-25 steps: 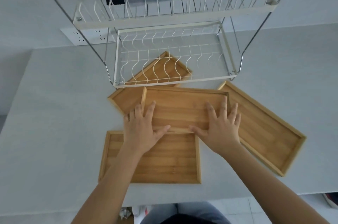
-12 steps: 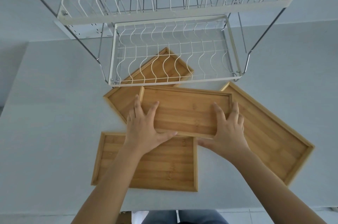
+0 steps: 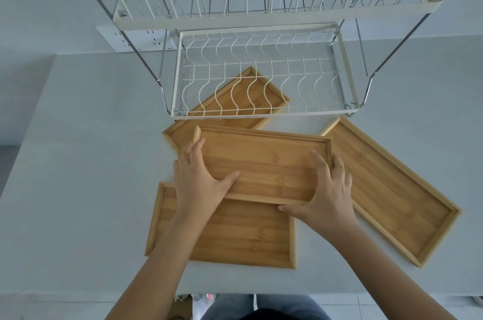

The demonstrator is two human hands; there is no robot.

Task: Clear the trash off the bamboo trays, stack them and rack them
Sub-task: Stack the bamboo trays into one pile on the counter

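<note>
Several bamboo trays lie on the grey table. Both hands hold the middle tray (image 3: 264,160), which is raised and tilted above the others. My left hand (image 3: 196,178) grips its left end, thumb on the tray floor. My right hand (image 3: 326,189) grips its right end, thumb under the near rim. A near tray (image 3: 243,236) lies below my hands. A long tray (image 3: 392,189) lies angled at the right. A far tray (image 3: 235,100) lies partly under the white wire dish rack (image 3: 261,113). I see no trash on any tray.
The two-tier rack stands at the back of the table; its upper tier (image 3: 274,16) hangs over the lower basket and holds folded cloth. A wall socket strip (image 3: 136,40) sits behind on the left. The table's near edge runs just above my knees.
My hands shifted from lying flat on the middle tray to gripping its ends, and the tray has lifted slightly off the others. My head has moved closer to the rack.
</note>
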